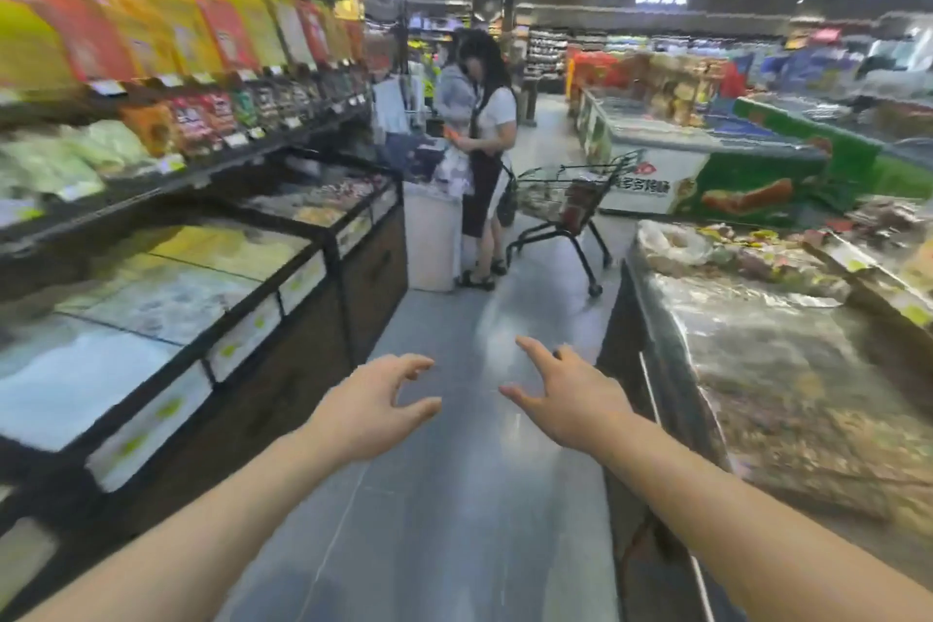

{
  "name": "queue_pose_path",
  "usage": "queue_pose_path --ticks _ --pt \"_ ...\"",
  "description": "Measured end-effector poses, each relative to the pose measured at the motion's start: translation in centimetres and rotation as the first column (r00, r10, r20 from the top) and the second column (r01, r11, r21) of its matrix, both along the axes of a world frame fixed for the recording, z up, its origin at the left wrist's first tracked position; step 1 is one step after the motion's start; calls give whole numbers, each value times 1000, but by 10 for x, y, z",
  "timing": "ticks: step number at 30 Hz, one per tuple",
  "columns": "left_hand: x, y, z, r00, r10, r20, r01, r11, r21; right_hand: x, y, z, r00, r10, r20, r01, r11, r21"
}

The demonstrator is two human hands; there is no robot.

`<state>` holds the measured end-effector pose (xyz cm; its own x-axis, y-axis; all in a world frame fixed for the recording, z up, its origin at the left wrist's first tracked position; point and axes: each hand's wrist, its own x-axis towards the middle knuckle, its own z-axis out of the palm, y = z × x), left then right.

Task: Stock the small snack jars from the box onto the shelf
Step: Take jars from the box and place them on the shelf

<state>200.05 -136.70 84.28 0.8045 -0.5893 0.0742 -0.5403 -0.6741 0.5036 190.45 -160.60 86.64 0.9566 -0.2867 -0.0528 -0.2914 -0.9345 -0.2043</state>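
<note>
Jars and box are nowhere to be seen in this blurred head view, so their handling can only be judged from the task: small snack jars are presumed light, rigid and smooth-sided, best gripped round the body or under the lid, with care against slipping.

Both forearms are stretched out low in the frame over the grey floor [454,495]. The left hand [373,404] is held empty with fingers loosely curved and spread; the right hand [565,394] is likewise empty and splayed.

At upper left, a dark shelf [212,167] is stocked with glossy soft packets. Glass-topped bins [166,278] are set beneath. A wire shopping cart [565,202] is parked at centre beside a standing person [484,157].
</note>
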Motion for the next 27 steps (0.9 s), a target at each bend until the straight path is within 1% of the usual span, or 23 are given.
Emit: queue_pose_path --ticks 4,8,12,14,17,20,24,27 --pt "28 119 -9 986 159 -46 -158 987 19 67 105 -20 990 138 -7 -137 989 48" --pt "46 227 -23 953 291 -83 -290 957 23 120 211 -39 961 277 -17 -276 960 41" --pt "47 317 -45 896 415 -159 -423 906 -19 158 306 -68 910 412 -50 -410 911 48" --pt "45 355 -61 854 484 -191 -495 869 -10 174 349 -85 876 477 -76 -474 879 51" --pt "40 399 -84 800 562 -211 -570 821 28 194 407 -110 810 574 -115 -572 818 54" --pt "34 432 -111 735 638 -230 -644 763 59 210 456 -145 731 664 -157 -659 747 89" --pt "28 466 -163 629 725 -280 -725 677 123 227 510 -206 612 762 -211 -753 643 139" --pt "22 481 -214 535 775 -336 -774 609 171 235 537 -262 519 810 -272 -801 573 176"
